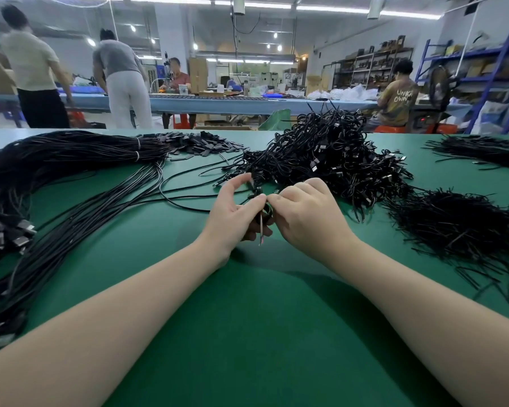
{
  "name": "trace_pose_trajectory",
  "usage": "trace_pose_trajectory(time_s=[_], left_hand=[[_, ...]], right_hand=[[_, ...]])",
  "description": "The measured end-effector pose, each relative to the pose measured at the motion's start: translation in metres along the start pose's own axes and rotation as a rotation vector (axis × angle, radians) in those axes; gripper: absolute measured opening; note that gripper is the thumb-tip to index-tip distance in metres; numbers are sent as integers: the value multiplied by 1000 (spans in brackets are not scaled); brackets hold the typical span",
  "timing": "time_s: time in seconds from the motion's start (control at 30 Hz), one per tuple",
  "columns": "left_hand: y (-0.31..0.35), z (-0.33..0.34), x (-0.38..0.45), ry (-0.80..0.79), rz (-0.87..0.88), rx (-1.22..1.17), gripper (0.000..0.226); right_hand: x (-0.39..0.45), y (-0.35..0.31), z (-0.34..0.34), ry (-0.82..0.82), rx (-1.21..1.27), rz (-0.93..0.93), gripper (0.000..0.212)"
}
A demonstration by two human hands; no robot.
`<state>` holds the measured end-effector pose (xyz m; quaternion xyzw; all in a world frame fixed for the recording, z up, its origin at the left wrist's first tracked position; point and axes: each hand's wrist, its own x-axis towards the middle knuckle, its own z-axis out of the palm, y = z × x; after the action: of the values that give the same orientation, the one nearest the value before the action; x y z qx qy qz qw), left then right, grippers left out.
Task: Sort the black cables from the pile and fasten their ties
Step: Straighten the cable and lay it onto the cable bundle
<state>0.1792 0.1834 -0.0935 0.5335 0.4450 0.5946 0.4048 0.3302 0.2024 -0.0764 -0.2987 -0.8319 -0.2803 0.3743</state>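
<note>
Both hands — left hand (235,212) and right hand (303,212) — pinch 1 light, floppy coiled cable (265,214) between them, best held at its bundled middle.

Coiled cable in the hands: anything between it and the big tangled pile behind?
Nothing visible. The left hand and right hand pinch the small coiled cable just in front of the tangled pile. Only bare green table and a few loose cable strands lie nearby, off to the left.
</note>
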Motion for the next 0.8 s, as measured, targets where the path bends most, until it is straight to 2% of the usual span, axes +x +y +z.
trace_pose_trajectory(time_s=[0.1,0.2,0.3,0.5,0.6,0.7,0.8], left_hand=[[2,-1,1,1,-56,-58,22],[0,1,2,-22,-41,-20,39],[-5,1,0,9,89,144,53],[-4,-2,0,103,234,299,37],[-6,0,2,170,267,355,13],[-8,-1,3,195,221,350,17],[-7,2,2,161,185,337,32]], right_hand=[[-1,-1,3,-41,64,79,11],[-3,-1,6,-75,211,262,19],[-4,0,8,-68,295,338,24],[-3,-1,10,-66,422,328,14],[-1,-6,8,4,397,308,13],[1,-8,8,22,306,267,18],[0,-3,5,48,171,175,15]])
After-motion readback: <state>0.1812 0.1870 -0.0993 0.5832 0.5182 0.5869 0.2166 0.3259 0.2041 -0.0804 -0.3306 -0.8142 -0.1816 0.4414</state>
